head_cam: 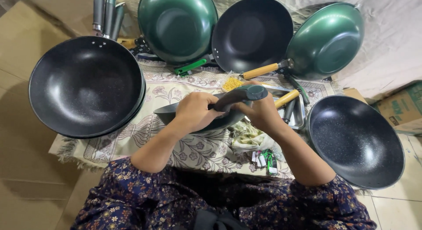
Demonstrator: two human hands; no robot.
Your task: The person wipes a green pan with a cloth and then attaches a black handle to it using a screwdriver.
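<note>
i see a big stack of black woks (88,87) at left and another black wok (358,142) at right on the patterned cloth (176,91). between them, over my lap, a dark pan (176,113) is held; my left hand (195,111) is clenched on it, my right hand (259,111) clasping its grey handle (239,96). beyond lies a small bag of yellow pieces (231,83).

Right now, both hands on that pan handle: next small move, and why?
Probably a short seating push with the right hand, sliding the dark handle toward the pan while the left hand braces the joint. Both hands grip around where handle meets pan, and the pan sits tilted over the patterned mat, so it needs holding. Whether the handle is already fastened is hidden.
</note>
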